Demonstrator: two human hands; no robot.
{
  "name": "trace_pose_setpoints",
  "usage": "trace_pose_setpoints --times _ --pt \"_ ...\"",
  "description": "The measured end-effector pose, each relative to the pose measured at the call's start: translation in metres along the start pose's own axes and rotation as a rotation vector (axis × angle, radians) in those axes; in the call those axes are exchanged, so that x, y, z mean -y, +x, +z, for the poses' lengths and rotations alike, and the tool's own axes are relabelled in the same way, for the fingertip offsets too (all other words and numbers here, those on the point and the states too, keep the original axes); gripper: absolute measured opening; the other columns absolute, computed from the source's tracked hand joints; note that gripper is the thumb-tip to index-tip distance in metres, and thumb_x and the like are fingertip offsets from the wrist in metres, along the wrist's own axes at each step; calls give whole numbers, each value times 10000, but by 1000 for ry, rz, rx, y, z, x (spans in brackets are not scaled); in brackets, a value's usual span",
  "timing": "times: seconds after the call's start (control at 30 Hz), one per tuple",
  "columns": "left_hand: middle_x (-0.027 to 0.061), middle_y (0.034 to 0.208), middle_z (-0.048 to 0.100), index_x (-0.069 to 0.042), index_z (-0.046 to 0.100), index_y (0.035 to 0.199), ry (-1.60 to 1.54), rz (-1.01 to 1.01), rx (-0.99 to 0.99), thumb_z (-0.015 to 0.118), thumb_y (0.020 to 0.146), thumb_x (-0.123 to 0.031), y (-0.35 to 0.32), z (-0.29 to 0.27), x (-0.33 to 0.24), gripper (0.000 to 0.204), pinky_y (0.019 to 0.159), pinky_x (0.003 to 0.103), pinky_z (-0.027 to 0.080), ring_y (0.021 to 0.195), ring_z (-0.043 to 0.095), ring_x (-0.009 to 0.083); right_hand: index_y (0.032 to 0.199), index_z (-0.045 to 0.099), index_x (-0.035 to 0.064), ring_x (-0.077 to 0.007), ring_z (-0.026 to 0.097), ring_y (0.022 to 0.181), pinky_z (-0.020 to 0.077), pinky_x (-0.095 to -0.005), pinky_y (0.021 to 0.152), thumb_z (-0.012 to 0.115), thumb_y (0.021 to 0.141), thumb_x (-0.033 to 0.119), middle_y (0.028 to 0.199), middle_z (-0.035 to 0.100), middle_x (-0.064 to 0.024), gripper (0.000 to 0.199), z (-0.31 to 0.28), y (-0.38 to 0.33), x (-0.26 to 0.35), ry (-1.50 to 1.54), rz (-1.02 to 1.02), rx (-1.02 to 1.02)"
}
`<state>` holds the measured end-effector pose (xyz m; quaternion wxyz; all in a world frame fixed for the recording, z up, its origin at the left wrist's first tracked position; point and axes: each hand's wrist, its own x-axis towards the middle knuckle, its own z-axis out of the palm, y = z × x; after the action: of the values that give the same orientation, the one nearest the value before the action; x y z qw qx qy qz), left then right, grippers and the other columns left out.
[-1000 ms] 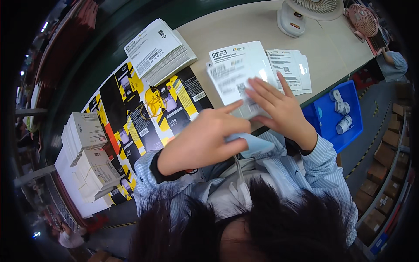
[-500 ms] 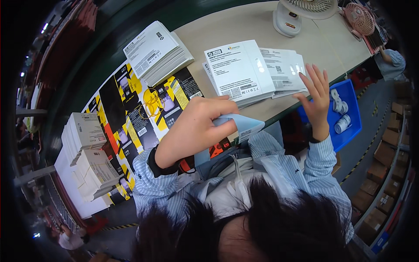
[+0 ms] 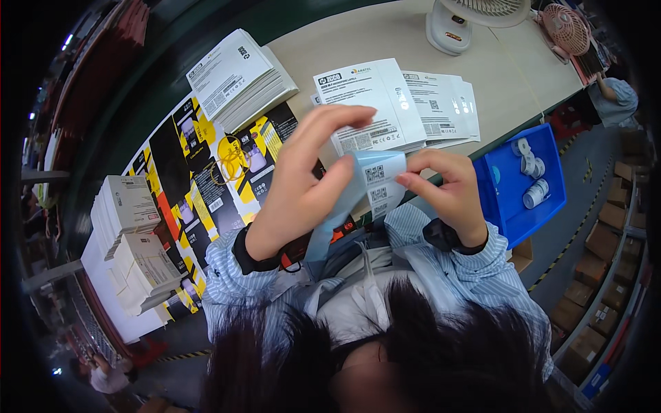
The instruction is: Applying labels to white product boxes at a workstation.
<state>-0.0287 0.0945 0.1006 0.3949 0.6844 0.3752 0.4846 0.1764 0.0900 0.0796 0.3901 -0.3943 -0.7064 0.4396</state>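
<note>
A light-blue backing strip with white square-coded labels (image 3: 376,180) is stretched between my hands, in front of the white printed card stack. My left hand (image 3: 296,175) holds the strip's left side by the thumb; its index finger is raised and apart, and its lower fingers are hidden. At the strip's right edge, my right hand (image 3: 447,189) pinches a label between thumb and index finger. Just beyond the hands lies the stack of white printed cards (image 3: 372,93), with more cards (image 3: 437,103) fanned out to its right.
Another white stack (image 3: 231,76) rests at the table's far left, beside yellow-black printed sheets (image 3: 224,186) with rubber bands. More stacks (image 3: 141,261) are at the left edge. A blue bin (image 3: 509,213) holding label rolls (image 3: 533,193) is at right. A white fan (image 3: 451,31) stands behind.
My right hand has come left and down from beside the fanned cards and closed on the strip's label. My left index finger has lifted away, and the strip now shows its label face.
</note>
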Motion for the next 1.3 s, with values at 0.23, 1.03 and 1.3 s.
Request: trace_pose_setpoints --times 0.23,1.03,1.3 --pt "114 848 627 -25 615 897 291 54 84 673 703 -86 -4 10 4 211 1066 497 197 797 602 267 791 627 -16 -146 590 674 454 -254 616 684 716 26 736 627 -77 104 5 6 -3 -136 -160 -70" --pt "151 472 482 35 590 648 299 -119 271 676 759 -181 -7 21 25 257 1057 404 293 442 520 306 829 631 -34 -76 582 631 449 -184 544 679 765 79 740 637 -64 138 -1 60 -22 279 185 -265" --pt "152 473 474 13 572 622 451 -19 322 647 779 -273 -13 31 31 335 1047 441 292 508 519 344 802 637 -24 -65 552 550 433 -180 496 696 754 115 660 621 -47 158 5 71 -43 169 356 -176"
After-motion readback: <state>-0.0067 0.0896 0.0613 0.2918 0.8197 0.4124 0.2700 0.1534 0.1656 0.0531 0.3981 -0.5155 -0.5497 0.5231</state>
